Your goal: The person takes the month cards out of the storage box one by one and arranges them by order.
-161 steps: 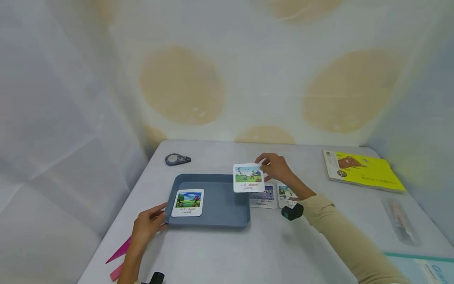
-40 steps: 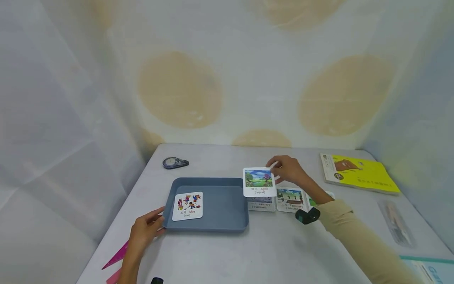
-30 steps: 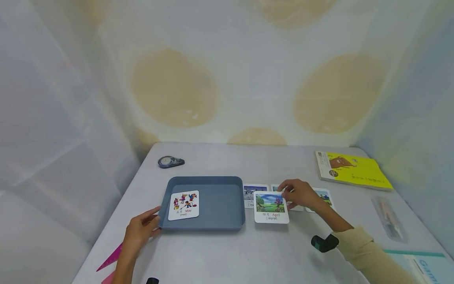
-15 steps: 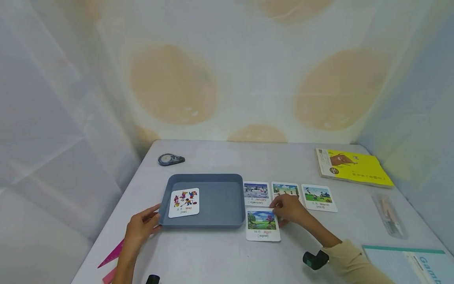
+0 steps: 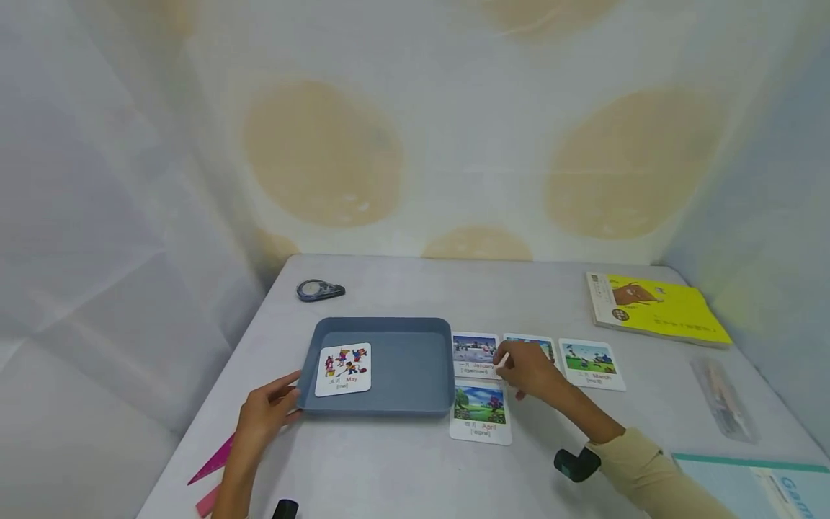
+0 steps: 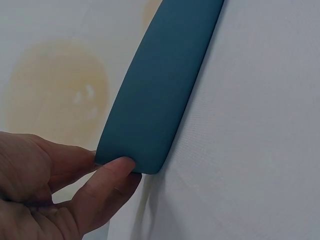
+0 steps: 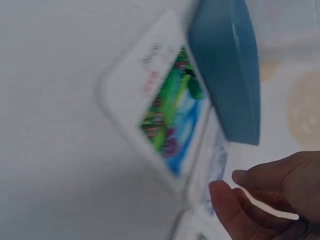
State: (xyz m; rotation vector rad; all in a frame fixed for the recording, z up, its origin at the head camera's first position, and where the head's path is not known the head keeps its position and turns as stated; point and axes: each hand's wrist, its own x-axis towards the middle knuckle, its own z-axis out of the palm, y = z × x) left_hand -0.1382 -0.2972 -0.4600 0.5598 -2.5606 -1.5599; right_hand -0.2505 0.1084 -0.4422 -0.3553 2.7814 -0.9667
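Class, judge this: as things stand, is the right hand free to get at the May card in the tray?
Probably yes. The right hand hovers over the row of cards just beside the blue tray; the May card lies face up and uncovered in it, and only the tray's low wall lies between.

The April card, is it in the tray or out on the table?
Out. The April card lies flat on the table, beside the blue tray.

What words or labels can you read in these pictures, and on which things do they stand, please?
"May": card in the tray.
"January": card beside the tray.
"March": rightmost card.
"April": nearest card.
"Gam", cut off: teal notebook.
Yellow book, second card: print unreadable.
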